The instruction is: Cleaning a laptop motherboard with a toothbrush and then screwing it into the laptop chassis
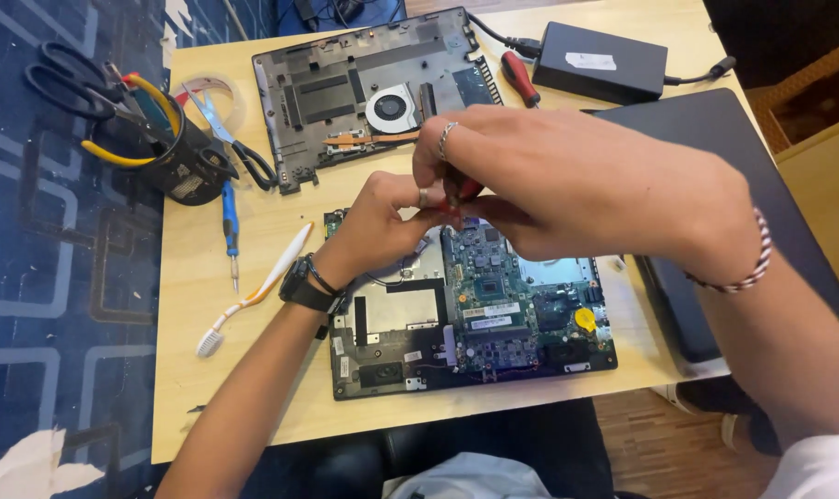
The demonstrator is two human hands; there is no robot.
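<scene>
An opened laptop base [410,356] lies on the wooden table [197,296], its green circuit board [502,296] exposed. My two hands meet above its top edge. My right hand [576,185], with a ring and a bead bracelet, is closed around a small red-handled tool [463,191]. My left hand [382,222], wearing a ring and a black watch, pinches at the tool's tip. What sits between the fingertips is hidden.
A removed laptop cover with a fan [373,92] lies behind. A red screwdriver [521,79] and black power adapter [604,60] sit at the back right. A black cup [183,157] holds scissors and pliers. A blue screwdriver [231,222] and toothbrush [257,286] lie at left. A dark laptop lid [771,222] is at right.
</scene>
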